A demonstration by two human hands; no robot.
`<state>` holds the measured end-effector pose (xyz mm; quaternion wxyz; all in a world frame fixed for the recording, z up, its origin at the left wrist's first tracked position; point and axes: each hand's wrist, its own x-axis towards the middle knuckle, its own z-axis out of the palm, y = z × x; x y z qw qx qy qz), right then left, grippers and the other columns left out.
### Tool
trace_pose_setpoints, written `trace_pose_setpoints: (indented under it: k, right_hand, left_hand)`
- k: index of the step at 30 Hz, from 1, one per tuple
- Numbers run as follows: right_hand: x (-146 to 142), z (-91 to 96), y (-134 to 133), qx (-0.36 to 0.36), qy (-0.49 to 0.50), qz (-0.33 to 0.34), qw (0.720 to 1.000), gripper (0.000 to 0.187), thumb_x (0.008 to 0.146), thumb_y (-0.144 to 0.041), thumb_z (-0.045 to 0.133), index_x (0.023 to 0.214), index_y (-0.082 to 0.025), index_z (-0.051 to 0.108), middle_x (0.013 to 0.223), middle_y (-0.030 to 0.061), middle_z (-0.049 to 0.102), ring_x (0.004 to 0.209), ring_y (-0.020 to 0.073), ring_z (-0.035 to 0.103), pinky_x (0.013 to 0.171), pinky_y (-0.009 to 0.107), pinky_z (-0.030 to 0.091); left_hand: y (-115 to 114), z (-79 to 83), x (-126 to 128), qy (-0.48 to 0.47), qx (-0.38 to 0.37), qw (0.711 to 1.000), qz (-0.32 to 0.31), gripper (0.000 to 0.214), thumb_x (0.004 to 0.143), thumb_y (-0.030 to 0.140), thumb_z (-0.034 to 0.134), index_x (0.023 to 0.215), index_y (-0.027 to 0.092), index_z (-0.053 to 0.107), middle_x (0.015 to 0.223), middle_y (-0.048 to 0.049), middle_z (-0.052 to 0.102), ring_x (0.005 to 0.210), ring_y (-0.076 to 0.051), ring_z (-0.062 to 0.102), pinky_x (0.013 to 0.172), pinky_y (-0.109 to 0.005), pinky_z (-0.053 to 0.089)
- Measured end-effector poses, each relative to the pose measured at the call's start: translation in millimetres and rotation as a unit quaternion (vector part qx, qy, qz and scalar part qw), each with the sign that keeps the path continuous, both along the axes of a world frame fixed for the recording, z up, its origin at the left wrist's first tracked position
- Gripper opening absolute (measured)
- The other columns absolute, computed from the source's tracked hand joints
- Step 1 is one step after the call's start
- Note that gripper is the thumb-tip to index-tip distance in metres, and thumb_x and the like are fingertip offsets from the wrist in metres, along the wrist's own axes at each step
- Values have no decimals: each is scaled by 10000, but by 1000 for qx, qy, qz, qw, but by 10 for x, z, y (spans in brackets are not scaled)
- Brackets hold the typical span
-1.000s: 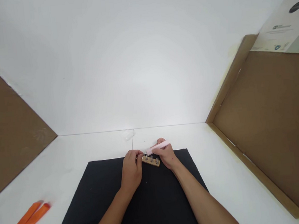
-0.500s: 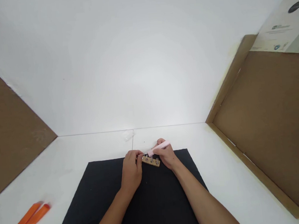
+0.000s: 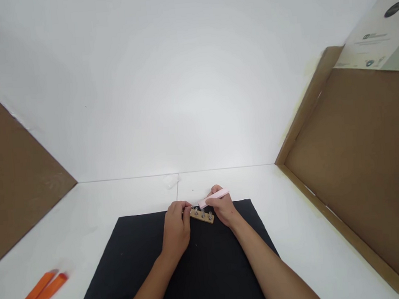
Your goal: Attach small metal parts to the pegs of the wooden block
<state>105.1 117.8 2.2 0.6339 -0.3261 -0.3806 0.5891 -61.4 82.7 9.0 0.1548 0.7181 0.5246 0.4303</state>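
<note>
White table [image 3: 85, 207], black mat [image 3: 210, 266]; left hand [image 3: 175, 229] pinching end of wooden strip [image 3: 202, 216], right hand [image 3: 222, 208] gripping pink stick [image 3: 214, 198]

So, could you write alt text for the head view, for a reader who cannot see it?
A right hand holds a pale pink stick above a small wooden strip set with metal bolts, on a black mat, while the left hand pinches at the strip's end.
</note>
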Motion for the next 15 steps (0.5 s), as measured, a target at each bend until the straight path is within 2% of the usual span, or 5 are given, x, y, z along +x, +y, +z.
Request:
trace_pose_setpoints:
  k: [8,12,15]
  right_hand:
    - [1,-31,12,-5,-15,-11,1000,391,562,-153,776,737,-236,435,657,-45,680,591,152,588,635,287,449]
    - [5,-23,12,-4,-2,-7,1000,388,558,-126,767,739,-235,442,622,-58,662,569,141,572,620,275,437]
    - [17,6,-2,-3,3,24,1000,399,536,-130,777,713,-235,436,576,-75,614,521,130,537,572,264,418]
  left_hand:
    - [0,-13,4,-3,4,1000,3,208,960,298,381,888,214,556,893,-54,587,869,-230,556,795,-374,444]
    - [-5,-17,7,-4,4,1000,4,208,959,297,384,892,212,561,893,-55,588,868,-229,553,795,-375,444]
    - [0,-20,8,-4,4,1000,2,212,962,300,380,886,211,558,888,-58,586,864,-231,552,789,-381,446]
